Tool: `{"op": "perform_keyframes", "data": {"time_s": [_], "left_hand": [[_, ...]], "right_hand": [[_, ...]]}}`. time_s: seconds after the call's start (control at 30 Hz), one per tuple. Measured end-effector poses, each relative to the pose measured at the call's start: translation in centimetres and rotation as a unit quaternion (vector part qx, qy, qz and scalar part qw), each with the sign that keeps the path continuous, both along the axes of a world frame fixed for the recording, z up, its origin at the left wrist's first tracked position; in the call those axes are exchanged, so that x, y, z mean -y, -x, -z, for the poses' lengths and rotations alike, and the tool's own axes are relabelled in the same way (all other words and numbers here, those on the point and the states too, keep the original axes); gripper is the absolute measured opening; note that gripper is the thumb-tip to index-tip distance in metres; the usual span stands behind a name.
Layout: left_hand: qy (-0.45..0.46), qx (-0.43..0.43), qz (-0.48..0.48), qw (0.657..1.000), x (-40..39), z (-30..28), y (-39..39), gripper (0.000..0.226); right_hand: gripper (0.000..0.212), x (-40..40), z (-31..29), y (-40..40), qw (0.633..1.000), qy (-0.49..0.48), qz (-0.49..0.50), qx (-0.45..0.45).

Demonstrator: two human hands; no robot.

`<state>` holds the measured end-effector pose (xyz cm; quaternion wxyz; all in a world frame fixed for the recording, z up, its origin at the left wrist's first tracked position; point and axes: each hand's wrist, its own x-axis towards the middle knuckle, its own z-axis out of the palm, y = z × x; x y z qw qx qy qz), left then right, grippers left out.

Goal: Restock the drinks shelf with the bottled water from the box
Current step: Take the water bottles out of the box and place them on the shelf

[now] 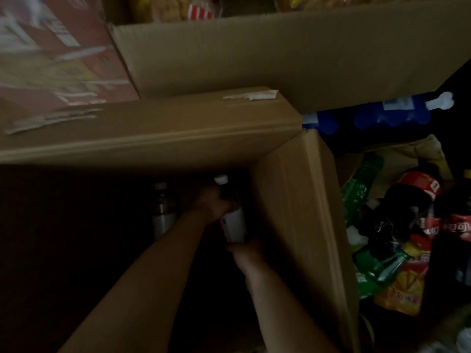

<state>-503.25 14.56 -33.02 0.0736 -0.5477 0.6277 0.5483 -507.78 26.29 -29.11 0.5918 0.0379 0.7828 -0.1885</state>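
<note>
Both my arms reach down into a dark open cardboard box. My left hand grips a water bottle with a white cap and white label near its neck. My right hand touches the bottle's lower end from below; its fingers are hard to make out in the dark. A second water bottle stands upright in the box just left of my left hand. The rest of the box's inside is too dark to see.
A box flap folds away at the far side. A larger cardboard box and a red printed carton stand behind. To the right lie green bottles, cola bottles and blue-capped bottles.
</note>
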Motion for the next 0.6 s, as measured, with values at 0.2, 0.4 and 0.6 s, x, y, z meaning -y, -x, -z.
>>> {"op": "perform_keyframes", "data": {"time_s": [0.2, 0.4, 0.6], "left_hand": [[0.051, 0.028, 0.032, 0.998, -0.6, -8.9, -1.6, 0.068], [0.040, 0.027, 0.087, 0.995, 0.4, -21.2, -2.4, 0.070], [0.089, -0.022, 0.093, 0.991, 2.9, -35.5, 0.3, 0.051]], "right_hand": [[0.082, -1.1, -7.6, 0.4, 0.999, 0.009, -0.036, 0.012], [0.085, -2.2, -19.0, 1.7, 0.997, 0.017, -0.070, 0.002], [0.104, -1.4, -31.2, 0.6, 0.990, 0.129, -0.024, -0.053]]}}
